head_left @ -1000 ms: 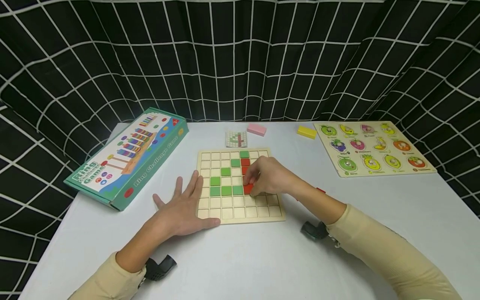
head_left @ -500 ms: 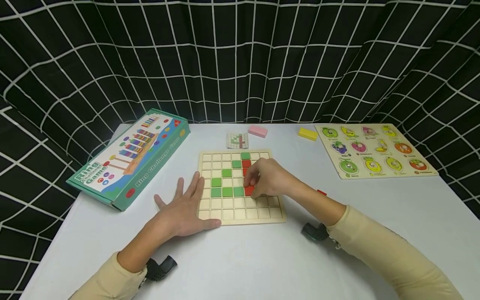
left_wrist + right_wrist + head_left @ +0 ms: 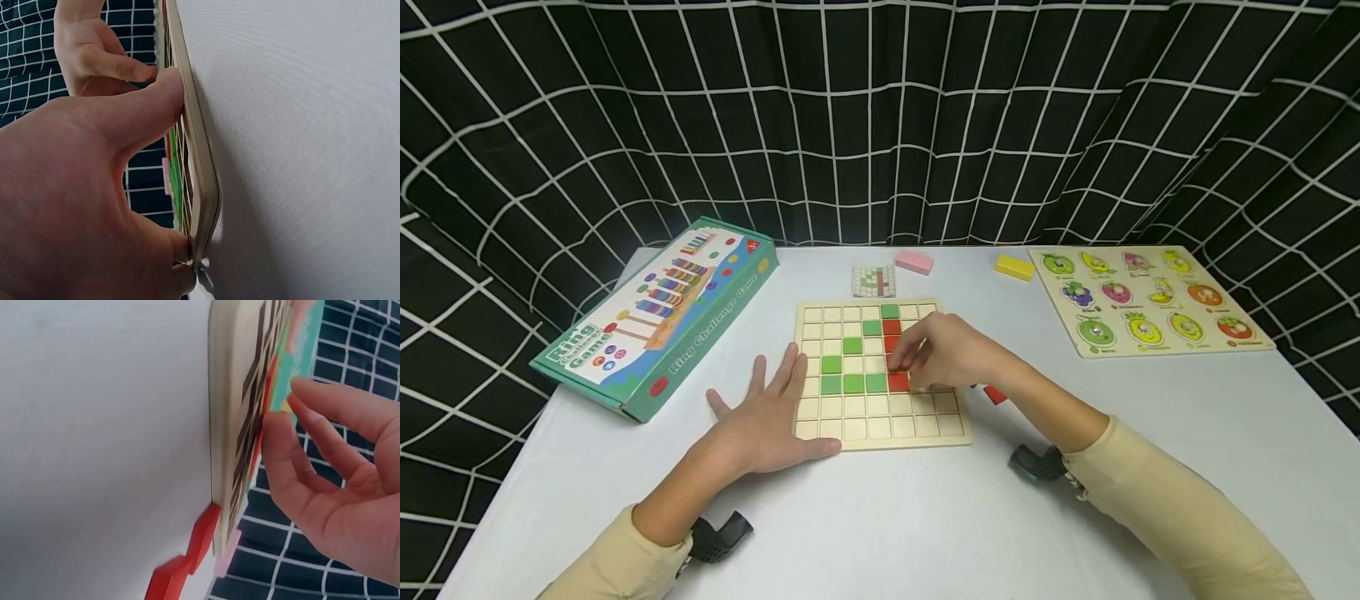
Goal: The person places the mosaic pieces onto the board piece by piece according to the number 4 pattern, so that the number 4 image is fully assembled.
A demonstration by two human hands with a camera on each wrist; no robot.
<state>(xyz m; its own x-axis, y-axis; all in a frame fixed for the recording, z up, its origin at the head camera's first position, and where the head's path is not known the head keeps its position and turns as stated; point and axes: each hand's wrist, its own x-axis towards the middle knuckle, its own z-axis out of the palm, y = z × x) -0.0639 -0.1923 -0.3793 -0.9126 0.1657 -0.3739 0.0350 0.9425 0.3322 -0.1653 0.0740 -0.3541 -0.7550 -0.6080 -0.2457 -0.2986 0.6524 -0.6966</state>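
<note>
The right hand (image 3: pixel 951 354) is easing off the red tile (image 3: pixel 898 382) now seated beside the green tiles (image 3: pixel 853 382), fingers apparently loosened; the left hand (image 3: pixel 767 417), spread flat, is steadying the grid board (image 3: pixel 880 429) on the bench (image 3: pixel 925 517).

Grid board (image 3: pixel 880 417) between game box (image 3: pixel 655 317), puzzle (image 3: pixel 1150 300)

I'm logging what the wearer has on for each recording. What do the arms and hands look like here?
Both hands are bare: left hand, right hand. Each arm wears a cream long sleeve, pushed up from the wrist. A small black camera unit is strapped under each wrist. No rings or gloves show.
</note>
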